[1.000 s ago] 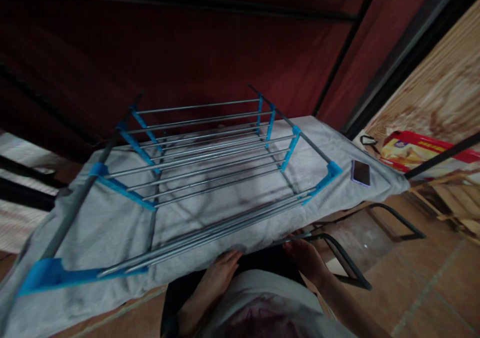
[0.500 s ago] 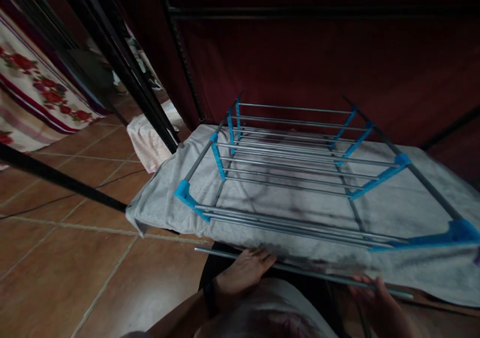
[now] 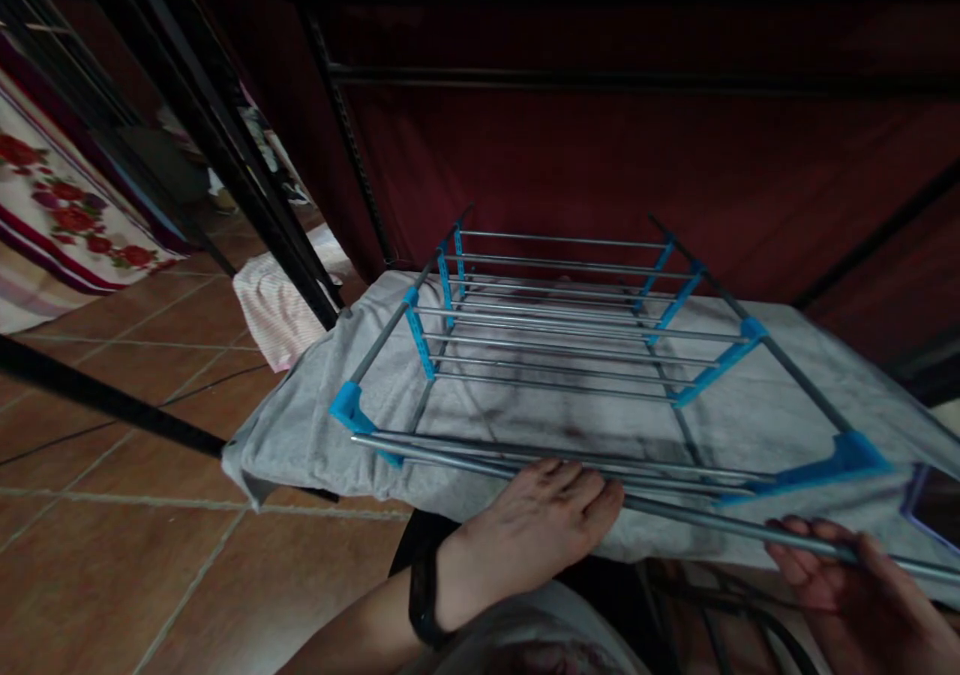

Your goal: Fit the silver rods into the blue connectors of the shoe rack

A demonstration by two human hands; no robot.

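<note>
A drying rack (image 3: 570,355) of grey metal rods and blue plastic joints lies on a grey cloth (image 3: 300,435) spread over a low surface. My left hand (image 3: 525,540), with a black band on the wrist, rests palm down on the cloth's front edge, its fingers lying over a long metal rod (image 3: 697,517). The rod runs along the rack's front, out to the right. My right hand (image 3: 840,575) is at the lower right, fingers curled around that rod from below.
A purple-edged phone (image 3: 934,503) lies on the cloth at the right edge. Black frame bars (image 3: 225,155) slant across the left. A pale pink cloth (image 3: 277,305) lies on the brown tiled floor (image 3: 135,535). A dark red curtain (image 3: 600,155) hangs behind; floral fabric (image 3: 52,215) is far left.
The view swung left, then tipped down a little. My left hand moved up onto the cloth and over the rod. My right hand slid right along the rod.
</note>
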